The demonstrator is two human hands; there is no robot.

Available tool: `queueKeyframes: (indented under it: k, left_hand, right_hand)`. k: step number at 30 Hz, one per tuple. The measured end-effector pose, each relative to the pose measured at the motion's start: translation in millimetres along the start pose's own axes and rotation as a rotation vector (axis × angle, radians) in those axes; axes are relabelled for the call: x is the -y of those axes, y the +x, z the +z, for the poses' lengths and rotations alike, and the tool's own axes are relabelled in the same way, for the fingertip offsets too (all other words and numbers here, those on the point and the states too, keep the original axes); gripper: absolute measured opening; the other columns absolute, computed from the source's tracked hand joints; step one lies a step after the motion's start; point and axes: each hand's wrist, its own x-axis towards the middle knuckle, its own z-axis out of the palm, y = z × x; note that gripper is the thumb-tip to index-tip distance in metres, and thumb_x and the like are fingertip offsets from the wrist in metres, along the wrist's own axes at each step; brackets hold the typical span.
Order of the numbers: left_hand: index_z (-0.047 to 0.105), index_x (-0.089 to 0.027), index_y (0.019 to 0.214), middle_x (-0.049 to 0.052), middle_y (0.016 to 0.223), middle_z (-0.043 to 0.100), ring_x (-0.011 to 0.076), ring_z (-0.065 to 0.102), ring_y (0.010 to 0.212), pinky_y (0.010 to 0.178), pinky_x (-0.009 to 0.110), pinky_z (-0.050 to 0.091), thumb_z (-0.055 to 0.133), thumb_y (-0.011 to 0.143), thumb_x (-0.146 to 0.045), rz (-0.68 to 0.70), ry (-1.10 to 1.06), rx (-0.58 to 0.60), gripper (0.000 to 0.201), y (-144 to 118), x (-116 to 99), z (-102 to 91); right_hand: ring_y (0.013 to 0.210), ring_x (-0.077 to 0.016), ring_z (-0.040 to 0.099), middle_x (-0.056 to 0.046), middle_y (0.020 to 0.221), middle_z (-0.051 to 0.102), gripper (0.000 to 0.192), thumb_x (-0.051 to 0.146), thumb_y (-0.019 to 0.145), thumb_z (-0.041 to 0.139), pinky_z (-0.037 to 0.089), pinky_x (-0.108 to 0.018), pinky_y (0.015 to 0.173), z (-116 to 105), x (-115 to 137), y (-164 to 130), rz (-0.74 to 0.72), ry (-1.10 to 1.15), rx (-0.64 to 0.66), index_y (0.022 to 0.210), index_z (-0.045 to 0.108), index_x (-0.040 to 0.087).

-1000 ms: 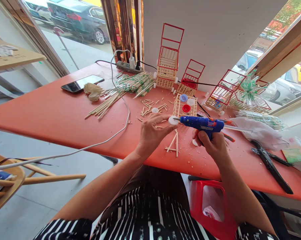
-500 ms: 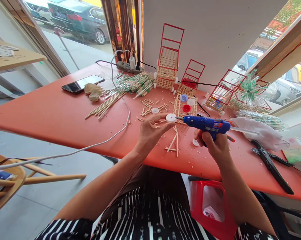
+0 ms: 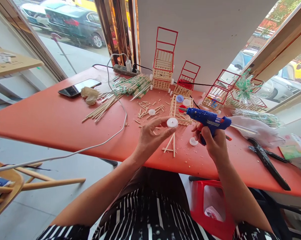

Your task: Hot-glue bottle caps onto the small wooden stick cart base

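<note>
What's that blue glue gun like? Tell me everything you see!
The glue gun is blue and plastic-looking, with a pale label on its side. Its grey, metal-looking nozzle points left and slightly up in the view. A clear stick pokes out of the back. The right hand grips it above the table, hiding much of the handle. It isn't touching the white disc.

white cap (image 3: 172, 123) near blue glue gun (image 3: 204, 116)
</note>
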Motion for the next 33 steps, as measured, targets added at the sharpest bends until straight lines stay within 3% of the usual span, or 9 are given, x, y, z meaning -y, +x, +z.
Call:
queueKeyframes:
  k: [4,9,15,19,24,26,29,33]
  left_hand:
    - [0.082,-0.024,0.114,0.007,0.105,0.079,0.0196,0.073,0.099,0.09,0.031,0.058,0.085,0.089,-0.032,0.185,0.052,0.077,0.027,-14.8,-8.4,9.4]
    - [0.08,-0.024,0.121,0.004,0.093,0.072,0.0155,0.067,0.083,0.079,0.027,0.057,0.084,0.091,-0.031,0.33,0.101,0.129,0.032,-23.6,-14.2,12.9]
    - [0.084,-0.021,0.114,0.001,0.084,0.067,0.0141,0.061,0.08,0.079,0.027,0.052,0.086,0.086,-0.031,0.136,0.101,0.002,0.029,-4.7,-13.6,-18.7]
    - [0.085,-0.019,0.112,-0.005,0.066,0.05,0.0101,0.043,0.061,0.059,0.024,0.037,0.085,0.079,-0.038,-0.087,0.176,-0.103,0.038,13.8,-4.7,-45.9]
    - [0.085,-0.019,0.112,-0.008,0.059,0.034,0.0093,0.032,0.058,0.058,0.026,0.027,0.082,0.077,-0.047,-0.13,0.35,-0.155,0.045,29.5,9.9,-68.5]
    - [0.085,-0.019,0.112,-0.008,0.059,0.038,0.0099,0.035,0.059,0.059,0.026,0.029,0.082,0.076,-0.05,-0.155,0.388,-0.125,0.047,33.7,16.3,-73.6]
    - [0.086,-0.019,0.108,-0.004,0.066,0.056,0.012,0.046,0.062,0.063,0.026,0.036,0.081,0.075,-0.048,-0.19,0.457,-0.009,0.043,37.7,26.4,-77.3]
    - [0.086,-0.023,0.108,0.001,0.08,0.071,0.0172,0.059,0.074,0.078,0.03,0.046,0.081,0.077,-0.041,-0.163,0.603,0.126,0.037,36.9,37.7,-75.1]
  right_hand:
    - [0.053,-0.0114,0.052,-0.006,0.088,0.075,0.048,0.069,0.09,0.073,0.037,-0.028,0.048,3.0,2.8,1.4,0.075,0.079,-0.05,0.093,0.064,0.022]
    - [0.049,-0.0099,0.049,-0.002,0.073,0.07,0.043,0.063,0.094,0.071,0.034,-0.027,0.046,0.8,1.2,1.0,0.077,0.063,-0.034,0.092,0.066,0.021]
    - [0.051,-0.0094,0.05,-0.001,0.069,0.068,0.042,0.06,0.097,0.069,0.033,-0.026,0.047,-1.6,0.3,0.7,0.056,0.04,-0.06,0.093,0.073,0.019]
    - [0.05,-0.009,0.05,-0.001,0.067,0.067,0.044,0.061,0.096,0.07,0.034,-0.026,0.047,-0.6,1.2,1.0,0.05,0.023,-0.051,0.091,0.074,0.018]
    - [0.052,-0.0107,0.053,-0.001,0.066,0.066,0.042,0.061,0.095,0.072,0.035,-0.025,0.047,-0.4,-0.5,1.3,0.047,0.04,-0.059,0.088,0.071,0.02]
    - [0.053,-0.011,0.054,-0.001,0.066,0.066,0.042,0.061,0.095,0.072,0.036,-0.025,0.047,-0.3,-0.8,1.5,0.041,0.037,-0.057,0.088,0.07,0.02]
    - [0.052,-0.0104,0.053,-0.001,0.066,0.066,0.042,0.06,0.096,0.071,0.036,-0.025,0.047,0.0,-0.8,2.0,0.033,0.024,-0.046,0.088,0.071,0.019]
    - [0.054,-0.0117,0.055,-0.001,0.066,0.065,0.04,0.059,0.096,0.072,0.038,-0.024,0.047,-0.4,-2.4,2.1,0.025,0.025,-0.042,0.089,0.07,0.02]
